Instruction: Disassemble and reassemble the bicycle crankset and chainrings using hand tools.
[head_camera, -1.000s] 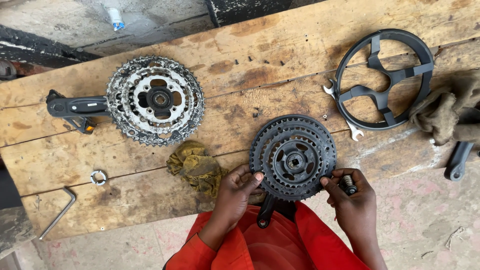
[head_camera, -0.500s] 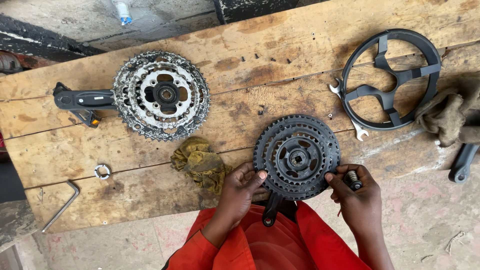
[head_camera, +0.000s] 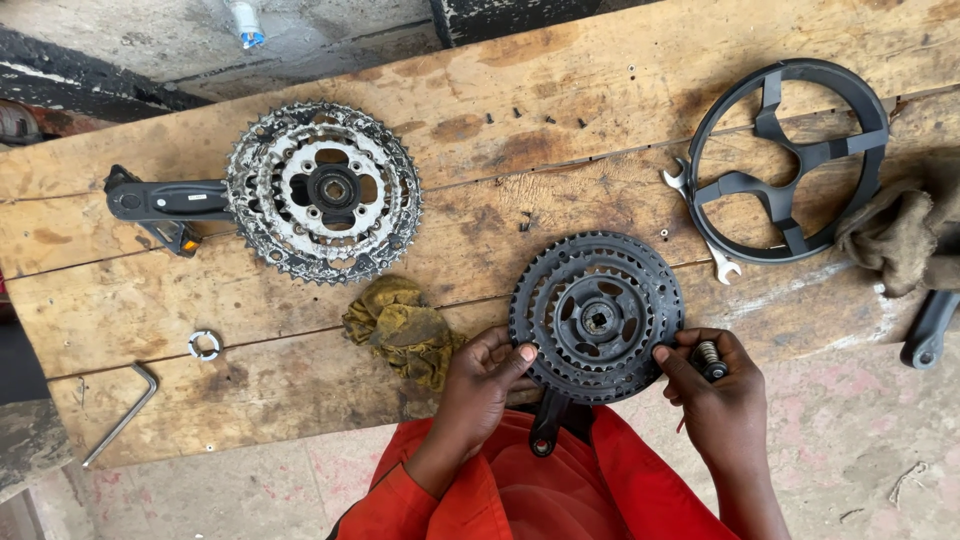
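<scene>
Leftmost, a bent steel hex key lies loose near the plank edge, with a small notched metal ring just beyond it; either would likely drop to the floor if the bench were knocked. Next comes a worn silver crankset, its stacked toothed rings grimy and dull, its black arm pointing left. A crumpled, oil-stained yellow-green rag sits beside the left hand, whose fingers close on the lower left rim of the black crankset. That piece rests flat at the near edge of the rough, stained wooden bench, its crank arm hanging past the edge toward the person's red clothing. The pointed teeth press right under the fingertips, so a slip could plausibly nick skin, and greasy metal makes such a slip easier; with the arm overhanging, a loosened hold might let the whole piece tip off. The right hand touches the right rim with its forefinger while curled around a small threaded metal part, which looks easy to fumble. Farther right lie a slim open-ended spanner, a black plastic chain guard with a three-armed spider, and a brown cloth.
</scene>
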